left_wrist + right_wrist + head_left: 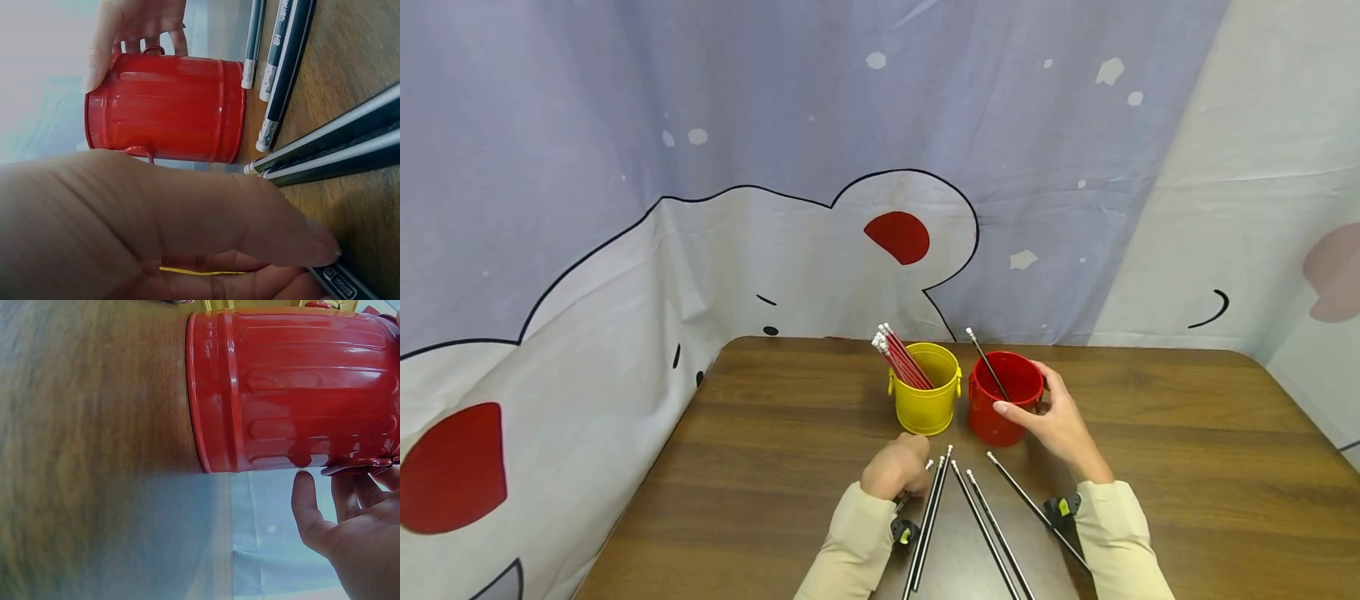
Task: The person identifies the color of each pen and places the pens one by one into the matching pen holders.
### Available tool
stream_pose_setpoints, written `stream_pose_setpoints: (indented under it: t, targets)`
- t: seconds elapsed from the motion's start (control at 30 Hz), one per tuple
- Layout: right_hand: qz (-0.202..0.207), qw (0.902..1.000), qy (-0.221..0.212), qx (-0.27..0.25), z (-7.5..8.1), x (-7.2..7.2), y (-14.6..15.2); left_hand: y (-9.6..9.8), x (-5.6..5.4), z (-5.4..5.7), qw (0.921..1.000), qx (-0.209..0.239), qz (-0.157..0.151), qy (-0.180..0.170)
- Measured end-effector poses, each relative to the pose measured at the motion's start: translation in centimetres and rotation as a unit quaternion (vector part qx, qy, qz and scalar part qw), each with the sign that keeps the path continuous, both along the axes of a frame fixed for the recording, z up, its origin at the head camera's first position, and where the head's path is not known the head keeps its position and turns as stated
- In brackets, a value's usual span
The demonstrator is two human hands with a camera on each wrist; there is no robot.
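Note:
Low over the table, my left hand pinches a black pencil between thumb and fingers. The red bucket stands upright, and my right hand holds its right side, thumb at the near rim and fingers by the side handle. One black pencil leans inside that bucket, its white eraser end up. To its left is a yellow bucket with several red pencils tilted left, eraser ends up. Several black pencils lie on the table between my forearms, eraser ends toward the buckets.
The brown wooden table extends to both sides of the buckets. A patterned curtain hangs right behind its back edge. One black pencil lies apart at the right, partly under my right wrist.

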State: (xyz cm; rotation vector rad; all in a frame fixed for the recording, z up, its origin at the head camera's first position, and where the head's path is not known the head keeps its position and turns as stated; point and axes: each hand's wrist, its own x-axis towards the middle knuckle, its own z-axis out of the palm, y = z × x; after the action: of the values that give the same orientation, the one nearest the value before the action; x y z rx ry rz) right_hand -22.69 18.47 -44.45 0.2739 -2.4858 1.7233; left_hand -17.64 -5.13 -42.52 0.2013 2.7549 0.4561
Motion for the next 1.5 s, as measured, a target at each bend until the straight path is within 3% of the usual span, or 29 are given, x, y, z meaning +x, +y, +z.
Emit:
stream_pose_setpoints:
  t: [0.33, 0.57, 0.73, 1.1, 1.33, 1.5]
  targets:
    - [0.002, 1.0, -0.001, 0.002, -0.2, -0.1, 0.1, -0.6, -0.2, 0.5, 0.997, 0.021, -0.047, 0.058]
    - [0.001, 1.0, -0.001, -0.002, -0.1, 0.0, 0.0, -0.6, -0.2, 2.0, 0.9935, 0.056, -0.07, 0.07]
    - [0.002, 1.0, 0.0, -0.005, 0.0, 0.0, 0.0, -0.8, 0.2, 3.1, 0.9872, 0.072, -0.085, 0.114]
    - [0.007, 1.0, -0.001, -0.003, 0.0, 0.0, 0.0, -1.1, 0.7, 4.7, 0.964, 0.109, -0.112, 0.215]
    - [0.013, 0.9999, 0.004, -0.011, 0.0, 0.0, 0.0, -1.1, 1.1, 5.5, 0.9454, 0.138, -0.116, 0.272]
    - [0.008, 0.9999, 0.006, -0.006, -0.1, 0.0, 0.1, -1.2, 1.2, 6.0, 0.927, 0.19, -0.113, 0.303]
